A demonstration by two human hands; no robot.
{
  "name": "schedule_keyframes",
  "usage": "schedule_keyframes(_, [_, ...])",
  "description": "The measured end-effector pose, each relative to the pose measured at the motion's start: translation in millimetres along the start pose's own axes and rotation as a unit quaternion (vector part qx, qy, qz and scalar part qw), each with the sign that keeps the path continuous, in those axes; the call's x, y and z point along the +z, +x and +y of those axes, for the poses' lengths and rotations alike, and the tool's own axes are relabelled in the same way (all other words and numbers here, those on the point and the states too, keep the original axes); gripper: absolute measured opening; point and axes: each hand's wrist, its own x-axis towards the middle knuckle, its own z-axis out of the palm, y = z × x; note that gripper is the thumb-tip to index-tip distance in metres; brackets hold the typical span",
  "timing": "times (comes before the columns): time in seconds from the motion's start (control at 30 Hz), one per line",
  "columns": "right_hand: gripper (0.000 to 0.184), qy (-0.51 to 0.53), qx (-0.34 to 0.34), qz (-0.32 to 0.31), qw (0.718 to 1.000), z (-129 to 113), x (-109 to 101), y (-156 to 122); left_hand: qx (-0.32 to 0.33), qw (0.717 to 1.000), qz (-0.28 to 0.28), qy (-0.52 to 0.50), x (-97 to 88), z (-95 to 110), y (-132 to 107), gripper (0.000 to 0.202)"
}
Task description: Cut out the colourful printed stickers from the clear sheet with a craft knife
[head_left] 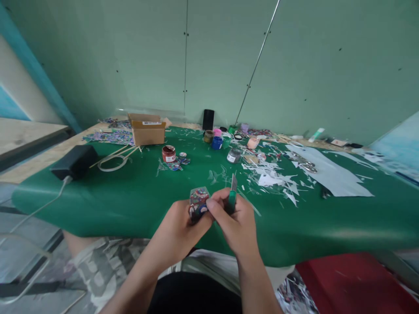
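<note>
Colours cover the little box [198, 201] my left hand [178, 223] pinches tight over the near edge of the green mat [131, 196]. My right hand [238, 222] is closed on a green knife [232, 195], blade up, just beside it. Farther off lie paper scraps [275, 179], paint pots [216, 142] and a cardboard box [147, 129].

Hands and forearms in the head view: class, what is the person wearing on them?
The left hand and right hand are bare, without gloves, and no ring is visible. The left forearm and right forearm are uncovered to the frame's lower edge: no sleeves, watch or wristband in view.
</note>
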Motion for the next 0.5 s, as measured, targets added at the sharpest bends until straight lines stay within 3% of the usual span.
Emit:
schedule_keyframes(0.1, [0.022, -0.011, 0.016, -0.002, 1.000, 8.7, 2.2, 8.0, -0.017, 0.999, 0.031, 0.019, 1.6, -5.6, 5.1, 0.035])
schedule_keyframes(0.27, [0.039, 0.056, 0.027, 0.003, 0.998, 26.5, -1.7, 30.3, -0.029, 0.994, 0.100, -0.017, -3.8, -21.1, 17.9, 0.036])
schedule_keyframes(0.4, [0.051, -0.022, -0.003, -0.020, 1.000, 40.0, -13.4, 58.6, -0.008, 0.976, 0.184, -0.115, -10.9, -31.4, 27.9, 0.030])
schedule_keyframes(0.5, [0.047, -0.079, -0.004, -0.029, 0.996, 48.4, -16.8, 75.6, -0.017, 0.966, 0.193, -0.169, -12.4, -35.9, 31.7, 0.029])
